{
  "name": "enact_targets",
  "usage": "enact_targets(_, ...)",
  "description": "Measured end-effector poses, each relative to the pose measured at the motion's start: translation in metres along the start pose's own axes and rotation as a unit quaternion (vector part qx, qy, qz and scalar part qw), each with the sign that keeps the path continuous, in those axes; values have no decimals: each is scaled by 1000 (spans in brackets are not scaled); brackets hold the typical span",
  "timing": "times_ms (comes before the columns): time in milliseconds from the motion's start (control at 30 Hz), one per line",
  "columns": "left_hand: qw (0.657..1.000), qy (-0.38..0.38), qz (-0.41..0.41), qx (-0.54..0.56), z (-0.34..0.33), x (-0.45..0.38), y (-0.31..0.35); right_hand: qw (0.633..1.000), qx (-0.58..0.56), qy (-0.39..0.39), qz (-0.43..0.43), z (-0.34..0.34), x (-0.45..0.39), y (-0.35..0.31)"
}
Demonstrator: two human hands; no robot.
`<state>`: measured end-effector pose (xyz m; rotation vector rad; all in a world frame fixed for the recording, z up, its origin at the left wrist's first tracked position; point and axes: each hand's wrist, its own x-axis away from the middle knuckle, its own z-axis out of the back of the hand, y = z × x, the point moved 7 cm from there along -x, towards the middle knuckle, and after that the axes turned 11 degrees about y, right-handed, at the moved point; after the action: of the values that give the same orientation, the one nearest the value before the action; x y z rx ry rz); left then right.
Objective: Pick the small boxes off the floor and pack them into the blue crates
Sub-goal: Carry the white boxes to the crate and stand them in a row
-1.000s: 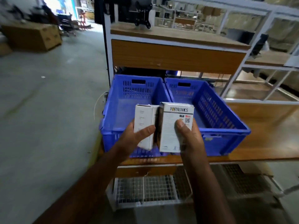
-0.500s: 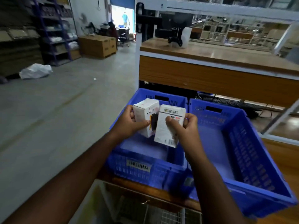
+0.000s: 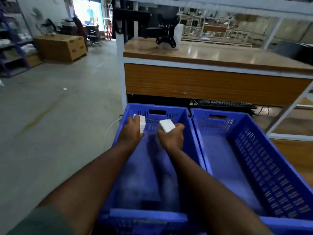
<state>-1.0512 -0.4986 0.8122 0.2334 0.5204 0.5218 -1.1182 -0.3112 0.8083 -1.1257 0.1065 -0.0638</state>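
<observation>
Two blue crates stand side by side on a low wooden shelf. Both my arms reach deep into the left blue crate (image 3: 171, 108). My left hand (image 3: 131, 133) grips a small white box (image 3: 142, 123) near the crate's far left corner. My right hand (image 3: 171, 138) holds a second small white box (image 3: 166, 126) close to the far wall, a little right of the first. The two boxes are apart. Whether either box touches the crate floor is hidden by my hands. The right blue crate (image 3: 271, 148) holds nothing that I can see.
A wooden workbench (image 3: 215, 82) with a white frame rises just behind the crates, with a black monitor arm (image 3: 162, 33) on top. A black keyboard (image 3: 225, 104) lies under it. Grey concrete floor (image 3: 50, 124) stretches to the left, with a wooden cabinet (image 3: 61, 47) far back.
Both hands moved forward and down from above the left crate into its far end. The two boxes, held side by side before, have spread apart.
</observation>
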Motion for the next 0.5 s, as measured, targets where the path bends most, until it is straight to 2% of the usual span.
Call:
enact_targets(100,998,-13,-34,-50,-19,-8,3,999,20,-8,-42,-30,-7,21)
enact_targets(167,998,-19,-37,-45,-37,-14,0,998,29,-8,-52,-45,-9,30)
enact_targets(267,997,-67,-22,-6,-68,-15,-8,998,31,-17,-58,-64,-11,38)
enact_targets(433,993,-111,-46,6,-75,-10,-5,997,15,-46,-55,-86,-16,45)
enact_targets(500,989,-136,-51,-27,-75,-9,-3,997,9,-55,-55,-95,-21,46)
